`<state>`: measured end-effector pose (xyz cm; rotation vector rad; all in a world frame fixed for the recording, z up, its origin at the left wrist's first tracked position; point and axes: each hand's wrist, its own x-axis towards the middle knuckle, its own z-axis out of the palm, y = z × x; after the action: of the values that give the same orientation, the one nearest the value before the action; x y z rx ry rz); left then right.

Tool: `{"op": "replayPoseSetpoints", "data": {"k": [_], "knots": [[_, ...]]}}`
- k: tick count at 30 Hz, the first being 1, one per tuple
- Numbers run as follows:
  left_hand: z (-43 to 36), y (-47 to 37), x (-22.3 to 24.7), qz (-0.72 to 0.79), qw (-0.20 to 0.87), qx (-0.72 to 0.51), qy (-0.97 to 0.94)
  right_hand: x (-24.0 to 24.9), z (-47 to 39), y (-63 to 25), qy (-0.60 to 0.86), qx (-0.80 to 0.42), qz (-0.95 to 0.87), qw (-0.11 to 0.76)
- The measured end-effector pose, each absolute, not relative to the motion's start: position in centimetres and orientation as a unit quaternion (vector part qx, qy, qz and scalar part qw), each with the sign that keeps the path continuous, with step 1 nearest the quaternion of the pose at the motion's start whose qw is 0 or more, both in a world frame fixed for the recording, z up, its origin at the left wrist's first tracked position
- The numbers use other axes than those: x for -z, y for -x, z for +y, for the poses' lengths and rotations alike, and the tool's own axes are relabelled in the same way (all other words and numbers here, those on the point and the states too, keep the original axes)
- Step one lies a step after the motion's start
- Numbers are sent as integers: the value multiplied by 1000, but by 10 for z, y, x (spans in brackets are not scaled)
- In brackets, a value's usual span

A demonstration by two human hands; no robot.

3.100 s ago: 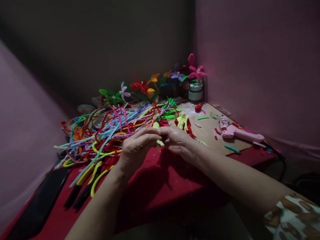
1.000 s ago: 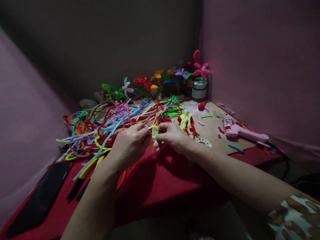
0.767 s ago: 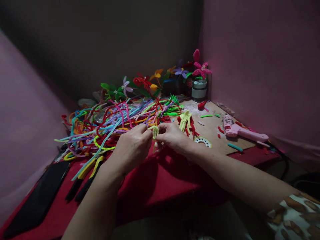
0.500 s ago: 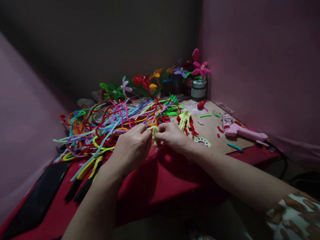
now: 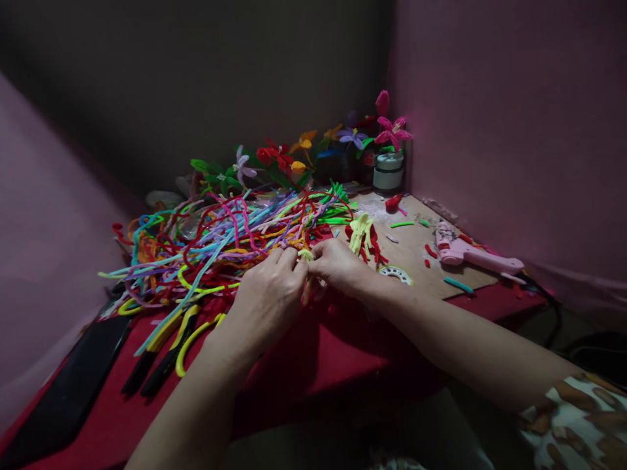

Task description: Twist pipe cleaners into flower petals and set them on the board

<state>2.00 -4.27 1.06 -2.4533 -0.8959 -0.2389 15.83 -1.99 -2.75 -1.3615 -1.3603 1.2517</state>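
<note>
Both hands meet over the front of the red-covered table (image 5: 289, 391). My left hand (image 5: 269, 294) is closed, fingertips pinching a small pale yellow fuzzy piece (image 5: 306, 255). From the right, my right hand (image 5: 337, 264) grips the same piece between thumb and fingers. Most of the piece is hidden by the fingers. Just behind my right hand lies a bunch of pale yellow fuzzy petals (image 5: 361, 232) with dark red ones beside it. A big tangle of coloured pipe cleaners (image 5: 235, 225) spreads behind and left of my left hand.
Yellow-and-black pliers (image 5: 169, 352) and a black flat object (image 5: 73, 385) lie at left. A white ring-shaped spool (image 5: 396, 275) and a pink glue gun (image 5: 477, 254) sit at right, with scraps on a board (image 5: 426, 277). Fuzzy flowers and a jar (image 5: 388, 173) stand behind.
My left hand has turned slightly and shifted right, closer against my right hand, covering more of the yellow piece. More of a yellow loop by the pliers shows.
</note>
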Motion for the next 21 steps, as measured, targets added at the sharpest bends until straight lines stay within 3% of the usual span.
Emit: {"op": "replayPoseSetpoints", "data": {"k": [5, 10, 14, 21], "knots": [[-42, -20, -9, -313, 239, 103, 913, 31, -18, -159, 502, -559, -504, 426], [-43, -23, -7, -314, 227, 57, 920, 29, -20, -161, 522, -539, -524, 404], [-42, -21, -6, -334, 228, 53, 913, 23, -23, -163, 493, -558, -506, 436], [-36, -15, -10, -267, 91, 237, 930, 17, -25, -162, 399, -613, -468, 496]]}}
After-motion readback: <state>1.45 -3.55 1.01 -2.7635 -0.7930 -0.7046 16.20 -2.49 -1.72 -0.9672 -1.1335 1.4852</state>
